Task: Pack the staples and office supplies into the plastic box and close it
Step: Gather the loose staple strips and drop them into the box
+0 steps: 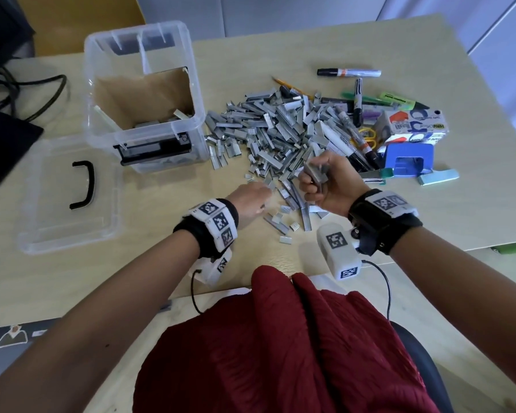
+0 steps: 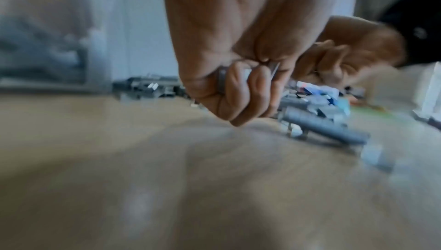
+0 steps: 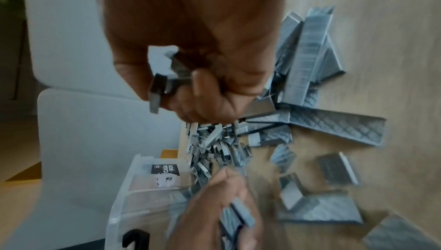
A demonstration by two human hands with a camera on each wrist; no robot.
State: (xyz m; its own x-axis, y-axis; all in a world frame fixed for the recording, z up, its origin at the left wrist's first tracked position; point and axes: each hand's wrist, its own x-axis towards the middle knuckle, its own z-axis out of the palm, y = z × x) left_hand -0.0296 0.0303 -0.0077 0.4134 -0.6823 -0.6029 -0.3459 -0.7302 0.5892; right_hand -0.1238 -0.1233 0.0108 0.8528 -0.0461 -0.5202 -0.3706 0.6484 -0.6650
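From above, right hand grips staples; wrist view shows left hand apparently clutching some too.

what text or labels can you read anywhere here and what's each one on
"CASA BOX": black sticker on the clear box, right wrist view.
Print on the white tape carton: too blurred to read.
Print on the green highlighter and the markers: too small to read.
Wristband tags: square codes, no words.

Pale wood table bears plastic box, lid, staples, markers
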